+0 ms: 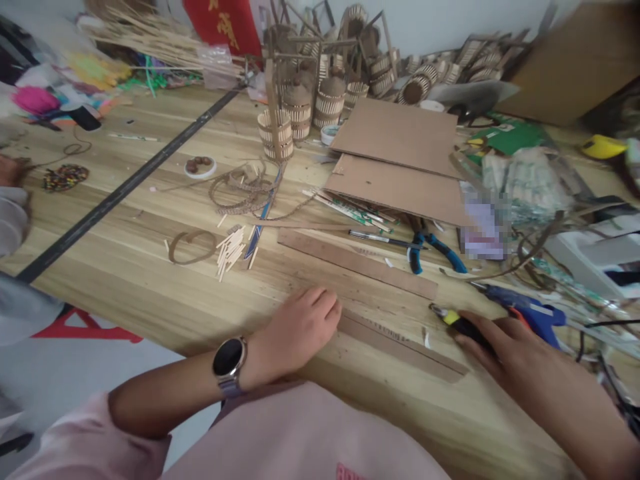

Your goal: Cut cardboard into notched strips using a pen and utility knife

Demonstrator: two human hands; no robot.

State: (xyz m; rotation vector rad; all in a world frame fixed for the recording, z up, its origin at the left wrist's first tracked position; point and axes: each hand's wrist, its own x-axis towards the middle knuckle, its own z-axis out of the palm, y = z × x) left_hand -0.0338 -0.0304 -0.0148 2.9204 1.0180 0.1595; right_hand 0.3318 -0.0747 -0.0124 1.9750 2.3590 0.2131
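Observation:
My left hand (pixel 306 325), with a watch on its wrist, rests low on the table with its fingers curled together. It closes over the left end of a narrow cardboard strip (pixel 400 343); the fingertips are partly hidden. To the right, my right hand (pixel 505 347) grips a yellow-and-black utility knife (pixel 453 318), its tip pointing left above the table. A small white scrap (pixel 426 338) lies between the knife and the strip. Farther back lies a second cardboard strip (pixel 357 263), roughly parallel to the first.
Blue-handled pliers (pixel 416 253), a pen (pixel 373 237) and a blue glue gun (pixel 530 308) lie at right. Cardboard sheets (pixel 400 133) are stacked behind. Short sticks (pixel 231 252) and braided cord (pixel 235 190) lie left of centre. Small slatted buckets (pixel 276 133) stand farther back. Another person's hand (pixel 10 171) is at far left.

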